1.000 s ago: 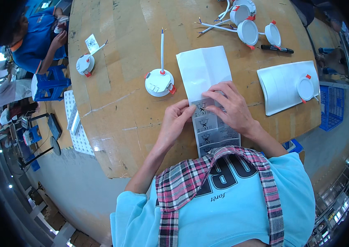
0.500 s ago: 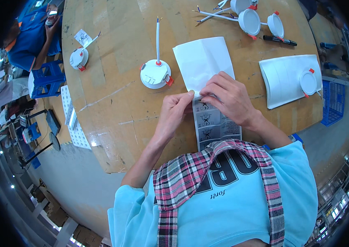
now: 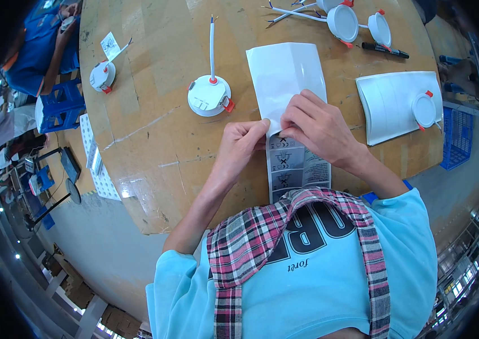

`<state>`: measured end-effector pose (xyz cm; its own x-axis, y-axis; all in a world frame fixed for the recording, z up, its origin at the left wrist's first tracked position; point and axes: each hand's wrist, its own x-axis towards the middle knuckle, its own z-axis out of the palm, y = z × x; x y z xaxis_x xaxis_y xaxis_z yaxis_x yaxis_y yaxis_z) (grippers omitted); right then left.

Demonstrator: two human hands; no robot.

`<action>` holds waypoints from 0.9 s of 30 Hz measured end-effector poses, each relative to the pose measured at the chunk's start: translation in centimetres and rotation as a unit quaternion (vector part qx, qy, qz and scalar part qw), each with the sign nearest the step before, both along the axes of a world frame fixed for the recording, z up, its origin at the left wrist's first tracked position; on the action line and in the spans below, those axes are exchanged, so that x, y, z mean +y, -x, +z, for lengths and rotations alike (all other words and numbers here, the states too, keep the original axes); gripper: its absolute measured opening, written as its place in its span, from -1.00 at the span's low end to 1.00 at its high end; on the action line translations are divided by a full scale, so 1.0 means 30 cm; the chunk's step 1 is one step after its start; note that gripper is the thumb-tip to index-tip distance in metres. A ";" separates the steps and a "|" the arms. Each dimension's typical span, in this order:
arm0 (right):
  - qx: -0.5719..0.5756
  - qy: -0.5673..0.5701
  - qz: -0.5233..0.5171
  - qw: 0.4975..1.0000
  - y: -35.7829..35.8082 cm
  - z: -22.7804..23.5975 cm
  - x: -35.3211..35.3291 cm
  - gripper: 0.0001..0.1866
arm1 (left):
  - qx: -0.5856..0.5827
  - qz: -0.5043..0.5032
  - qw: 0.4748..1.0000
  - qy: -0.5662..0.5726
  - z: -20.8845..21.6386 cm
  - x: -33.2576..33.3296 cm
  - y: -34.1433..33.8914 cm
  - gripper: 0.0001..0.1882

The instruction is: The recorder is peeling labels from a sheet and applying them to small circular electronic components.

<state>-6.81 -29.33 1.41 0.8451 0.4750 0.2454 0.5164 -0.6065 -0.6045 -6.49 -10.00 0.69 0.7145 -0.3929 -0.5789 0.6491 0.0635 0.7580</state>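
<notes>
Table [image 3: 154, 135] is scuffed brown, with a label strip [image 3: 284, 76] stretching toward its near edge: blank shiny white up top, grey with black printed symbols below. Right hand [image 3: 319, 127] is curled over the strip's middle, can't tell if those fingers grip; left hand [image 3: 240, 142] pinches the strip's left edge near the white-grey border.

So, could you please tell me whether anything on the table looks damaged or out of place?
The table looks worn: pale, scratch-like lines and dark marks show left of the left hand. One round light lies on the stack of white sheets rather than the bare tabletop. I see nothing spilled.
</notes>
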 end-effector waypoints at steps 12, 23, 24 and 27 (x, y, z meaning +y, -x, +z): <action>0.041 -0.396 -0.039 0.916 0.070 0.052 -0.120 -0.75 | -0.275 -0.057 0.908 -0.311 -0.057 -0.029 0.005 -0.70; 0.017 -0.499 -0.004 0.867 -0.140 0.221 -0.302 -0.81 | -0.447 -0.089 0.740 -0.494 -0.033 -0.047 0.031 -0.74; -0.001 -0.472 -0.052 0.880 -0.157 0.199 -0.243 -0.84 | -0.433 -0.083 0.767 -0.466 -0.002 -0.044 0.034 -0.77; 0.116 -0.408 -0.140 0.895 -0.180 0.153 -0.147 -0.92 | -0.477 -0.027 0.765 -0.432 0.031 0.001 0.000 -0.77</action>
<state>-1.42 -33.73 6.01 0.9760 -0.0212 0.2168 0.2168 0.0004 -0.9762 -6.50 -9.98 1.62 0.9698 -0.2028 0.1352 -0.2420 -0.7357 0.6326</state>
